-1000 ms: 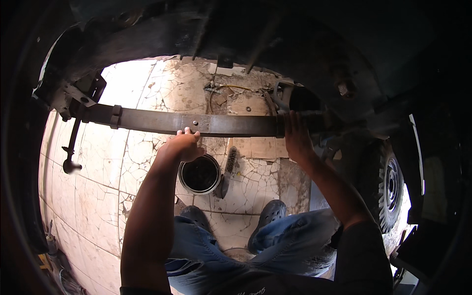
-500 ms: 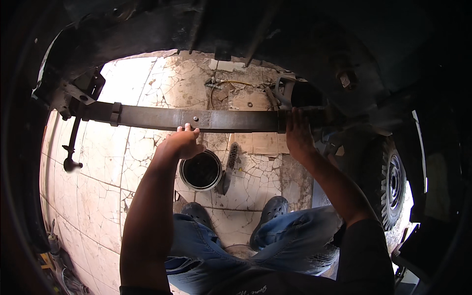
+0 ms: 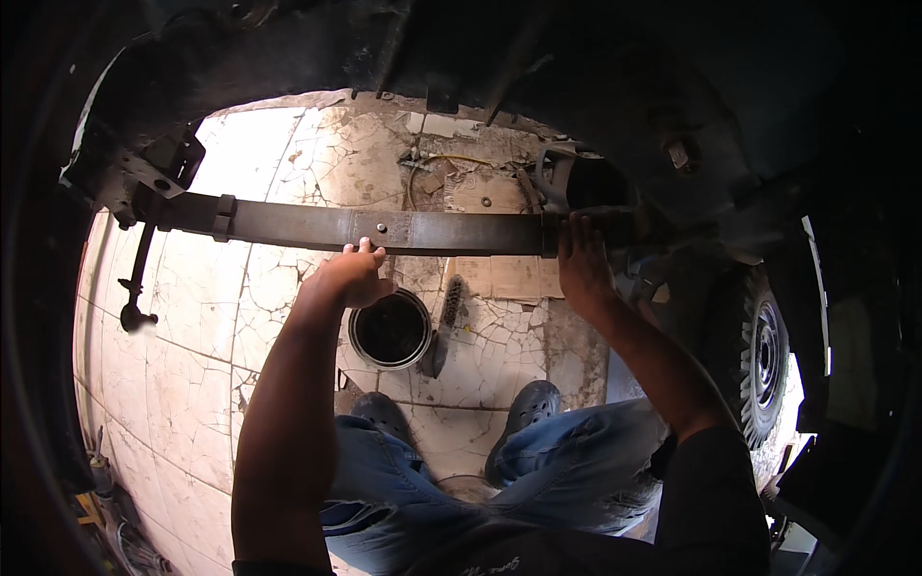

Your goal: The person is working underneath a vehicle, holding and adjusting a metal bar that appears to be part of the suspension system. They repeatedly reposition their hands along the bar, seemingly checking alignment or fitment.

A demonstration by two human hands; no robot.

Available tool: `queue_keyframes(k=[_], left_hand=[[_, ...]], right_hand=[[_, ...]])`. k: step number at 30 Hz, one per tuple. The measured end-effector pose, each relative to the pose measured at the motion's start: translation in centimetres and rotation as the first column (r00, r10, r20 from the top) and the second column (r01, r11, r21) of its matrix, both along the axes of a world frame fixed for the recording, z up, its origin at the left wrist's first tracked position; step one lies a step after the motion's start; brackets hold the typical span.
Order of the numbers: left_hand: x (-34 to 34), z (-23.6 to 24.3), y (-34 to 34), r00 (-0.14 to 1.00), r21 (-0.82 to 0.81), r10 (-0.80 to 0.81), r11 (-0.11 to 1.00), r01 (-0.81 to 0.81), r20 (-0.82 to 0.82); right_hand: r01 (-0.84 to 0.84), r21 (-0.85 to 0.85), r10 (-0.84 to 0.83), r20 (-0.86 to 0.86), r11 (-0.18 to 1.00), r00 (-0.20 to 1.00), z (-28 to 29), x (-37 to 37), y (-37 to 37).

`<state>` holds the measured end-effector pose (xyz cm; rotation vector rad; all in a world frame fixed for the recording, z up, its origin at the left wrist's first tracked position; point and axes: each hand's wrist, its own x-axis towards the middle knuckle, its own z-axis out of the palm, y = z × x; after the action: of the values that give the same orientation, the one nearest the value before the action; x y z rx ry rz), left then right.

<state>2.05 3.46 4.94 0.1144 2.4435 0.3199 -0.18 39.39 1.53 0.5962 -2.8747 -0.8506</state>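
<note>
A long, dark steel leaf spring (image 3: 471,234) spans the view from side to side beneath the vehicle's underside. Near its middle a small bright pin head (image 3: 381,228) sticks out, and a metal clip (image 3: 225,218) wraps it toward the left. My left hand (image 3: 348,276) holds the spring's near edge just below the pin, fingertips bent over it and thumb apart. Farther right, the fingers of my right hand (image 3: 585,261) lie over the spring beside a second clip (image 3: 550,235); its thumb is hidden.
A round tin (image 3: 391,329) with dark contents stands on cracked floor tiles, a wire brush (image 3: 451,300) beside it. Cardboard (image 3: 499,280) lies beneath the spring. A link rod (image 3: 140,283) hangs at left. One tyre (image 3: 763,360) is at right; dark bodywork (image 3: 288,58) hangs overhead.
Both hands keep their places on the leaf spring. The whole view has shifted very slightly; nothing is taken hold of or let go.
</note>
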Motion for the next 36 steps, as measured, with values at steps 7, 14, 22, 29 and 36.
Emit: queue_keyframes(k=[7,14,22,29,36], left_hand=[[-0.2,0.4,0.7,0.998,-0.077,0.023,0.997,-0.019,0.053],[0.3,-0.1,0.0,0.999,-0.068,-0.033,0.997,0.032,-0.013],[0.2,-0.1,0.8,0.999,-0.139,-0.032,0.99,0.033,0.01],[-0.1,0.4,0.7,1.0,-0.083,-0.021,0.996,0.022,0.006],[0.1,-0.1,0.5,1.0,-0.074,-0.001,0.997,0.003,0.021]], right_hand=[[0.015,0.014,-0.015,0.037,1.0,0.999,1.9,-2.9,-1.3],[-0.03,0.029,0.028,0.085,0.999,0.996,1.0,-1.2,-0.4],[0.027,0.121,-0.029,0.016,0.992,0.999,0.9,-2.0,-1.3],[0.018,0.023,-0.018,0.021,1.0,1.0,1.4,-2.9,-0.8],[-0.046,0.017,0.046,-0.025,0.999,0.999,0.5,0.8,-0.4]])
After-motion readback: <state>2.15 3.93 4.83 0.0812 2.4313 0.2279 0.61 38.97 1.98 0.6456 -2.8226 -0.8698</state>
